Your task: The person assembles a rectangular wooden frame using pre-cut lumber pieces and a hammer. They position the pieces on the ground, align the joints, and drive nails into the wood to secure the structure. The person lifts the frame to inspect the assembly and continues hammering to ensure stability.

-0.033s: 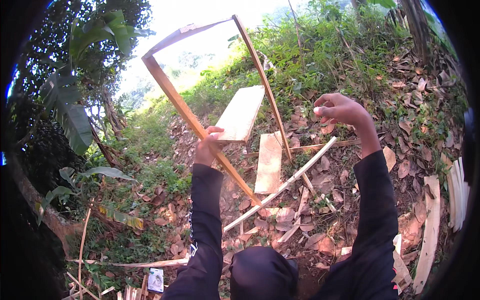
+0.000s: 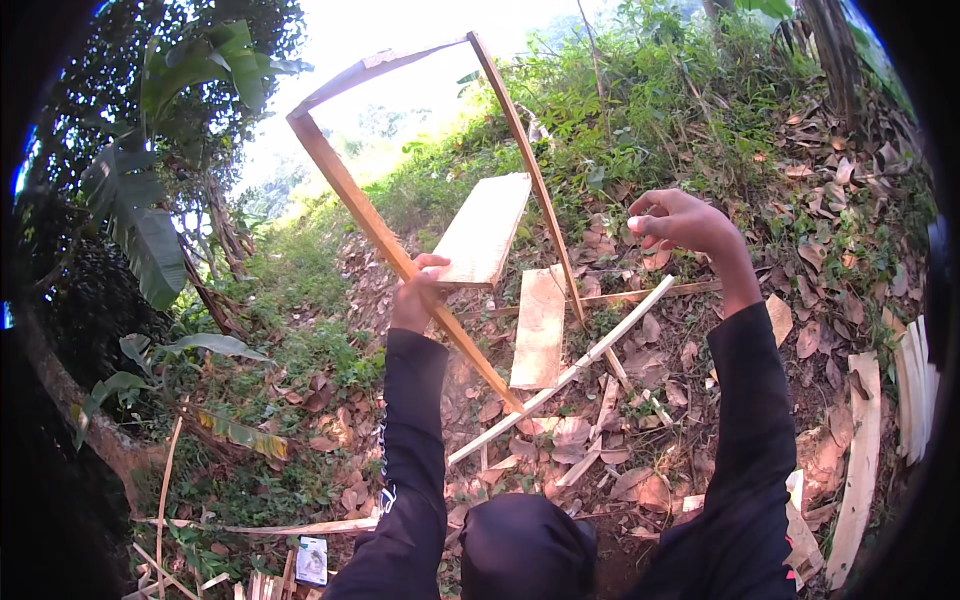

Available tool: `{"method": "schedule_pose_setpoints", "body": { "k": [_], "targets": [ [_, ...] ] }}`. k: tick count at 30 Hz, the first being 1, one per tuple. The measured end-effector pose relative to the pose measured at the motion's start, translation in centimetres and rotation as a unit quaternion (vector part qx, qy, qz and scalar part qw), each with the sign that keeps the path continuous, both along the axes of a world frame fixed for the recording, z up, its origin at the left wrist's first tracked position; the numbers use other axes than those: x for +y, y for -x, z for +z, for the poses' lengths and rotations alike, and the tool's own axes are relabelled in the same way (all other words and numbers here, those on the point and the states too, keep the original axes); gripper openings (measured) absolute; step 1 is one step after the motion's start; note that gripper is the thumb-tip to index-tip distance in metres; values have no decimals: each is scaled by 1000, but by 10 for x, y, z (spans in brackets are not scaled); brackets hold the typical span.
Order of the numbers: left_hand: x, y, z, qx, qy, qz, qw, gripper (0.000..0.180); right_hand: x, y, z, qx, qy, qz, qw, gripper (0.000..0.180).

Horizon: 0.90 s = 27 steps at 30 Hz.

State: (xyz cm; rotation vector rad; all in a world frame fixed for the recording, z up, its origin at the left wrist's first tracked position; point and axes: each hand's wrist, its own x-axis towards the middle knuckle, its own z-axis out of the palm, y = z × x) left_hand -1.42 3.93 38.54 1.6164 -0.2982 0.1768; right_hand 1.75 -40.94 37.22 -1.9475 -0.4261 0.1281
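My left hand [image 2: 413, 298] is closed around the left bar of a tall wooden frame [image 2: 350, 200], which stands tilted in front of me. Its fingertips reach to the lower left corner of a pale flat board [image 2: 485, 230] inside the frame; whether they grip the board as well is hard to tell. To the right of the frame, my right hand [image 2: 685, 222] is raised, its fingers loosely bent and apart, with nothing visible in them. Below the flat board is a second short board [image 2: 538, 328]. A long thin wooden strip [image 2: 570, 372] slants across the frame's foot.
Leaf-littered ground slopes up to green undergrowth [image 2: 640, 110]. Long pale planks [image 2: 858, 470] lie at the right. Cut wood pieces and a small white packet [image 2: 312, 560] are at the lower left. Banana leaves [image 2: 150, 240] and a trunk [image 2: 90, 430] stand at the left.
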Motion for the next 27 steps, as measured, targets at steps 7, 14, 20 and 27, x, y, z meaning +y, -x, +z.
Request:
{"method": "schedule_pose_setpoints", "body": {
  "k": [7, 14, 20, 27],
  "targets": [
    [9, -4, -2, -16, 11, -29, 999, 26, 2, -6, -4, -19, -7, 7, 1000, 42],
    [10, -5, -2, -14, 6, -36, 999, 30, -2, -5, -3, -16, -6, 3, 1000, 44],
    [1, -2, 0, -8, 7, -21, 1000, 31, -3, -3, -3, -2, 3, -5, 1000, 43],
    [2, -1, -1, -16, 12, -6, 1000, 32, -8, -4, -6, 7, 1, -9, 1000, 44]
  ]
}}
